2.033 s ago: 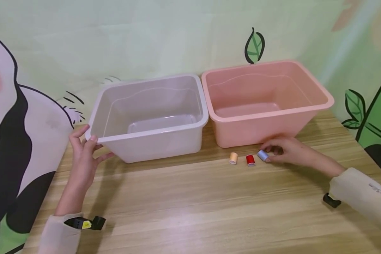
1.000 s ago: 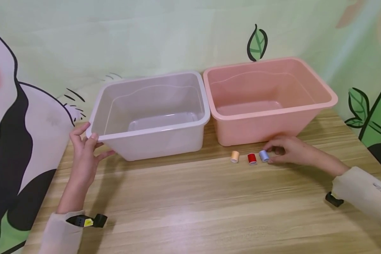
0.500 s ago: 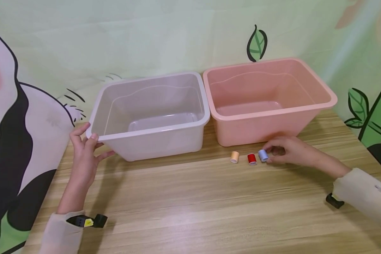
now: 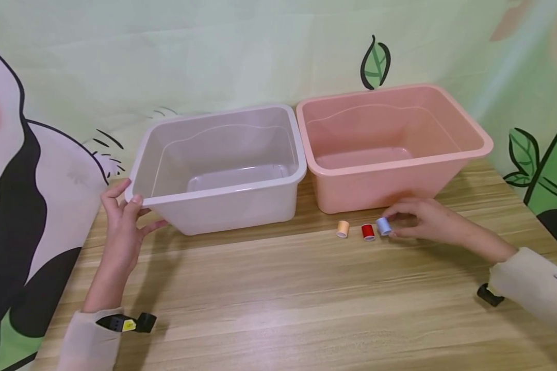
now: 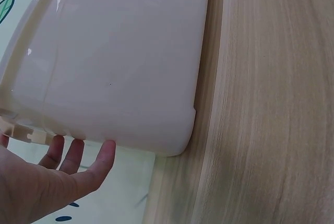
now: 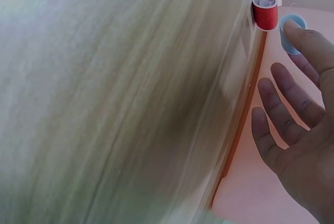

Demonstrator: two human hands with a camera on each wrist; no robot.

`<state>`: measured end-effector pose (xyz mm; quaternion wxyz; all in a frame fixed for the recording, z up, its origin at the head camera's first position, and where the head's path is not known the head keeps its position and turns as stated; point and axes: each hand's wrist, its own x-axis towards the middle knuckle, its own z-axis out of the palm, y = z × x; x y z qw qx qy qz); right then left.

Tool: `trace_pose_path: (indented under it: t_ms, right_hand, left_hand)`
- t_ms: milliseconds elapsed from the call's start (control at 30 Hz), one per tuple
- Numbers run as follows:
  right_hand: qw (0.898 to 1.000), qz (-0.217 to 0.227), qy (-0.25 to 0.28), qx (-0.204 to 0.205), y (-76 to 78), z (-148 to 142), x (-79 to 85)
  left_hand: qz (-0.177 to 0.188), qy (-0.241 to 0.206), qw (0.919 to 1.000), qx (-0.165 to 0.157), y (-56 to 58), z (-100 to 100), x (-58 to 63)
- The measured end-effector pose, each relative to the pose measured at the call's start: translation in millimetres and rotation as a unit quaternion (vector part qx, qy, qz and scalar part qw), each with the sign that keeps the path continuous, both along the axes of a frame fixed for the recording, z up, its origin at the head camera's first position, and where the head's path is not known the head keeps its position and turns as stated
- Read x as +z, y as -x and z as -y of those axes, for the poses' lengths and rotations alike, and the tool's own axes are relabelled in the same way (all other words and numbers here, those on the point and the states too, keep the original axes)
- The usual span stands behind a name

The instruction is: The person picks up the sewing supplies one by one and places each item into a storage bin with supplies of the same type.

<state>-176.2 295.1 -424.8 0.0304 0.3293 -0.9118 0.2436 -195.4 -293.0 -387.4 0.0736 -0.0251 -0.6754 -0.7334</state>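
My right hand (image 4: 429,220) pinches a light blue spool of thread (image 4: 383,226) between thumb and index finger. In the right wrist view the thumb lies on the end of the blue spool (image 6: 292,36), with the other fingers spread apart from it. A red spool (image 4: 367,232) stands just left of it, and a peach spool (image 4: 343,229) stands farther left. With thumb and fingers at its front left corner, my left hand (image 4: 123,232) grips the rim of a pale grey plastic bin (image 4: 232,208). Seen from the left wrist, several fingertips (image 5: 107,151) touch the bin's outer wall.
A pink plastic bin (image 4: 376,188) sits right of the grey one, their rims side by side. Both stand at the back of the wood-grain table (image 4: 278,299), against a printed cloth backdrop (image 4: 241,51). The spools are in front of the pink bin.
The blue spool, slanted two seconds ago, now leans less and has shifted slightly left within the right hand's pinch. The left hand keeps its grip on the grey bin.
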Motion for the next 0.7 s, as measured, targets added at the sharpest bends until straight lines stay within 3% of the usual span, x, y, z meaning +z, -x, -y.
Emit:
trace_pose_path:
  t_ms: [367,700]
  right_hand:
    - [1.000,-0.005,0.011,0.010,-3.9,4,5.7]
    - [0.999,-0.042,-0.004,0.018,-5.2,8,12.3]
  left_hand:
    - [0.003,0.006,1.0000,0.000,-0.8,0,-0.2]
    - [-0.003,-0.006,1.0000,-0.005,0.4,2,-1.0]
